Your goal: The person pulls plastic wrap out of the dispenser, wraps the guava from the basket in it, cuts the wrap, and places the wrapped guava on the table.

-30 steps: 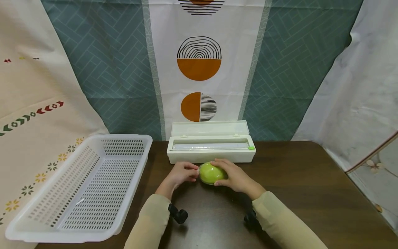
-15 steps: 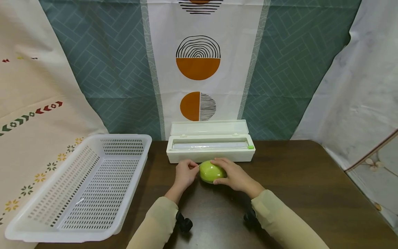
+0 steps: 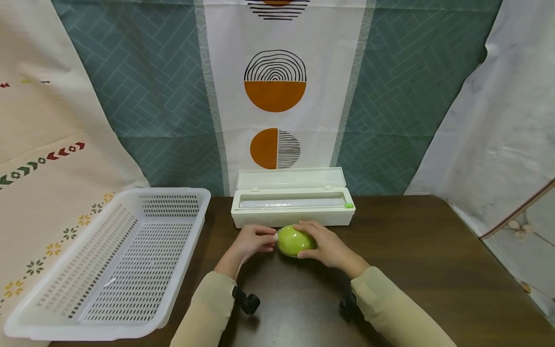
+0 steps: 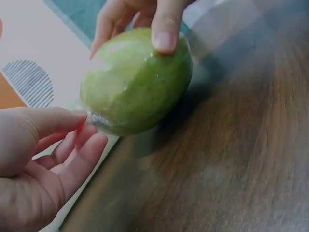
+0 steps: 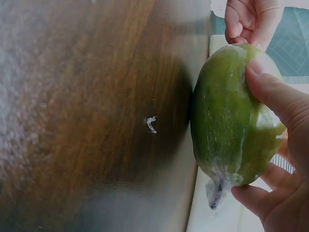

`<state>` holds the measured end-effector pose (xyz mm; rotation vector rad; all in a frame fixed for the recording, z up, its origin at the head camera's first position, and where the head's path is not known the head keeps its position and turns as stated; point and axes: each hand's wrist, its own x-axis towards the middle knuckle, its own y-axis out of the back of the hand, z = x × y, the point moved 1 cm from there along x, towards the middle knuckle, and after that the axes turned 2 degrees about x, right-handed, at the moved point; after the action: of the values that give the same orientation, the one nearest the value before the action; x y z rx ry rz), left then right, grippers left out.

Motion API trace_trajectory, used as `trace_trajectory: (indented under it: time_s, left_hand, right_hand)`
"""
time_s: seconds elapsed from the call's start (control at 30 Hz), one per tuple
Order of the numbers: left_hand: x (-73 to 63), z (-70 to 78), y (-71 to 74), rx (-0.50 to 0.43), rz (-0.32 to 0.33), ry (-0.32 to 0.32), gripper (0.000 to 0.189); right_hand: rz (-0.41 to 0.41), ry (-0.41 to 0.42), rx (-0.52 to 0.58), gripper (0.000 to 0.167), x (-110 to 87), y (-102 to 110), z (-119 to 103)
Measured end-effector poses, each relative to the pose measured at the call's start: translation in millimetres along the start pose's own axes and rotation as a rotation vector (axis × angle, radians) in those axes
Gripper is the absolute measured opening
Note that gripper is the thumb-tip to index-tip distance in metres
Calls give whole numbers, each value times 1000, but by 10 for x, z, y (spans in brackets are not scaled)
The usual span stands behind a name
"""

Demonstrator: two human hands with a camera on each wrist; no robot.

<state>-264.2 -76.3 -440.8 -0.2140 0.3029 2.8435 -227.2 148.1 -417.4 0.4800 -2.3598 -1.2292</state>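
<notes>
A smooth green fruit [image 3: 291, 241], oval like a mango or small papaya, is wrapped in clear cling film just above the dark table. My right hand [image 3: 326, 246] grips it, thumb on the near side and fingers over the far side. At the fruit's left end, my left hand [image 3: 250, 243] pinches the gathered cling film [image 4: 99, 118] between thumb and fingertips. In the right wrist view a twisted tail of film [image 5: 216, 192] sticks out from the fruit's other end.
Behind the hands stands a white cling film box [image 3: 293, 218], lid up, roll inside, green slider at right. A white perforated basket [image 3: 191, 270] stands at left, with a small white strip inside. A film scrap [image 5: 152, 124] lies on the wooden table [image 3: 416, 250].
My left hand turned upward with its fingers bunched half a second ago, then rolled back and out to the left, still at the film end. The right hand and fruit stay nearly in place.
</notes>
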Motion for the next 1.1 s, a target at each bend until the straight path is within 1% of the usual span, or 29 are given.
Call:
trace_trajectory:
  time_s: [0.13,0.23,0.27,0.37,0.5,0.6,0.63,0.7,0.83,0.87,0.9,0.93,1.0,1.03,1.1]
  left_hand:
    - [12,1,0,90,-9,-48,24]
    - [12,11,-15,147,28,-97,16]
    - [9,16,-26,166,46,-117,13]
    - [5,24,-70,283,115,-194,8]
    - [-5,37,-153,489,233,-318,8]
    - [-20,33,-194,544,300,-363,8]
    - [-26,25,-195,524,305,-351,7]
    - [-37,5,-185,420,274,-303,8]
    - [-39,-32,-127,98,163,-159,14]
    - [-39,-34,-111,31,136,-132,17]
    - [-41,-35,-95,-14,113,-119,18]
    - [-44,-33,-81,-39,99,-107,19]
    - [-50,-28,-56,-46,72,-113,20]
    - [-50,-27,-44,-25,64,-122,20]
    - [-53,-24,-23,36,54,-161,18]
  right_hand:
    - [2,1,0,69,1,-9,14]
    - [0,-2,-4,69,6,-16,23]
    - [-1,-4,-4,69,9,-18,21]
    - [3,11,-30,69,15,-20,6]
    - [13,28,-46,68,18,-18,-26]
    - [23,23,-48,69,12,-22,-34]
    - [25,18,-48,69,9,-25,-33]
    - [32,14,-49,69,5,-30,-32]
    - [45,3,-43,69,-3,-28,-26]
    - [48,3,-46,69,-5,-25,-28]
    - [47,-2,-41,69,-5,-23,-27]
    - [44,-5,-37,69,-6,-19,-30]
    - [36,-9,-26,69,-3,-13,-35]
    - [32,-10,-22,69,-3,-10,-39]
    - [23,-12,-15,69,-2,-5,-41]
